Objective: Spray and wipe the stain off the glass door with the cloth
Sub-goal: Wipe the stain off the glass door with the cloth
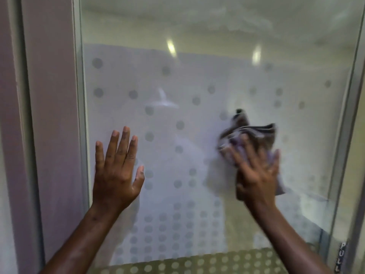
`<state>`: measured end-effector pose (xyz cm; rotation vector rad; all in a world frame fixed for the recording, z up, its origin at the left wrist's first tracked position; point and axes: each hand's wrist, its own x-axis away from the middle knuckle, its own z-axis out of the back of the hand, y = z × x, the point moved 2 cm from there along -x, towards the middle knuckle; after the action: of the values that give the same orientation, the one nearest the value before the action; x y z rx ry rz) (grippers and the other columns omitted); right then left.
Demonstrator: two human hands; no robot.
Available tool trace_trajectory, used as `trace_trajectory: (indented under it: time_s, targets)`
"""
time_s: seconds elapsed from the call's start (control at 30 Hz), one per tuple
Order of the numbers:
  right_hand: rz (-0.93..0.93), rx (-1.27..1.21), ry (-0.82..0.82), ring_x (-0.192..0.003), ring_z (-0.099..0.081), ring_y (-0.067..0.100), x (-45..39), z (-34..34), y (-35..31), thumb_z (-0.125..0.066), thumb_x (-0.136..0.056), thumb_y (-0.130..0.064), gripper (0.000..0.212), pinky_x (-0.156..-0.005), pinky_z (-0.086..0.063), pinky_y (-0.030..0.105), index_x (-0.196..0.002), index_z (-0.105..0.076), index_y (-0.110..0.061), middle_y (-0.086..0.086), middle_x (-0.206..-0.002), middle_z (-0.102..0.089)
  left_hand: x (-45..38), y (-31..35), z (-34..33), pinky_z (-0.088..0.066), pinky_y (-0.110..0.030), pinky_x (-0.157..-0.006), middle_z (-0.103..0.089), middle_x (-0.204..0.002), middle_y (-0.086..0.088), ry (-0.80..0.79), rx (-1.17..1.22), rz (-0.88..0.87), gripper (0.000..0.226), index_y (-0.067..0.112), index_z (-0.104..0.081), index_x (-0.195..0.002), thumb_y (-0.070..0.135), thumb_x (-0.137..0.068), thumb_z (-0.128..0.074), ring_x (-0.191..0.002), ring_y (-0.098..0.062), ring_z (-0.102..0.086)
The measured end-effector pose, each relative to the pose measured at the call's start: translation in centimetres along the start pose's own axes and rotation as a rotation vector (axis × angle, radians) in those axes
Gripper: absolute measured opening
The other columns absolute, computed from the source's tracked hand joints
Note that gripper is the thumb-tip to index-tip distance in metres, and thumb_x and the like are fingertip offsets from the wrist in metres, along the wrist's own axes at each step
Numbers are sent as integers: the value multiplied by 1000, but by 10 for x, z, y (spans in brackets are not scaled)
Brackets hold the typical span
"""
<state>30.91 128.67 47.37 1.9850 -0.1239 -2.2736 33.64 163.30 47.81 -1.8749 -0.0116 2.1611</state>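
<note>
We judge the cloth (247, 135) soft, light and floppy: it bunches into folds, so it is best taken under a flat palm with fingers spread, not pinched. It sits on the right half of the glass door (177, 76), at mid height, part of it sticking out above the fingers. Our right hand (256, 175) is flat, fingers splayed, pressing the cloth against the pane; blur suggests wiping. Our left hand (116, 171) is open, 5 digits spread, palm apparently flat on the glass near the left frame (81, 115), holding nothing. Glass looks stiff, smooth and probably slick. Stain itself: cannot tell. No spray bottle in view.
</note>
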Motion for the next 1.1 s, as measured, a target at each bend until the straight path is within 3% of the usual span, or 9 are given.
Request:
trace_trajectory:
  time_s: [0.07,0.13,0.23,0.53,0.67,0.8,0.97,1.03,1.1]
  targets:
    - [-269,3,4,-157,-26,34,-13,8,44,-49,-78,-15,82,-122,-9,71,-158,-40,-31,5,-171,-21,-1,1,0,-10,-64,-125,-21,-168,-19,-5,-6,7,72,2,-27,-158,33,-95,-45,-157,-37,-17]
    - [-549,-132,37,-159,-20,30,-32,16,74,-43,-81,-16,80,-124,-12,68,-160,-36,-30,3,-172,-20,-1,3,0,-10,-64,-125,-20,-168,-19,-12,-11,14,73,3,-26,-158,33,-95,-45,-157,-37,-16]
    - [-696,-328,139,-159,-19,29,-69,23,77,-35,-85,-26,74,-126,-13,59,-159,-37,-24,3,-171,-25,-1,4,0,-9,-64,-125,-20,-168,-19,-15,-22,13,75,2,-26,-158,31,-93,-48,-157,-37,-16]
    - [-121,-230,73,-155,-31,29,-154,13,-67,-46,-83,-13,78,-121,-24,59,-158,-38,-32,-2,-170,-28,-1,2,1,-12,-65,-125,-20,-168,-18,-27,-14,19,75,3,-26,-158,31,-92,-49,-157,-37,-16]
    - [222,-171,29,-152,-38,28,-139,5,-108,-47,-101,-13,59,-121,-22,61,-156,-43,-33,-1,-164,-40,-1,2,1,-11,-65,-125,-19,-168,-18,-40,-32,17,78,3,-25,-159,30,-91,-51,-157,-37,-15]
    - [525,-145,28,-146,-47,29,-84,-6,-134,-51,-101,-11,51,-118,-28,62,-148,-55,-30,1,-153,-56,-1,2,3,-11,-65,-125,-20,-167,-19,-33,-29,19,76,2,-30,-157,31,-91,-52,-156,-38,-17]
    - [657,-156,5,-149,-43,29,-47,-2,-129,-44,-104,-7,47,-117,-29,67,-143,-61,-27,2,-159,-48,0,4,5,-13,-66,-124,-19,-168,-19,-63,-19,10,87,3,-28,-158,31,-80,-55,-157,-39,-16]
    - [621,-131,23,-151,-39,28,-64,2,-131,-33,-105,-4,53,-117,-27,71,-145,-59,-27,2,-160,-46,1,5,5,-15,-67,-123,-18,-168,-19,-56,-16,17,85,4,-27,-158,29,-82,-54,-157,-38,-16]
    - [529,-88,52,-154,-35,28,-90,2,-138,-39,-103,-3,55,-118,-22,73,-150,-53,-29,2,-162,-44,0,5,4,-16,-67,-123,-19,-168,-18,-41,-11,19,82,4,-27,-158,29,-86,-54,-157,-38,-17]
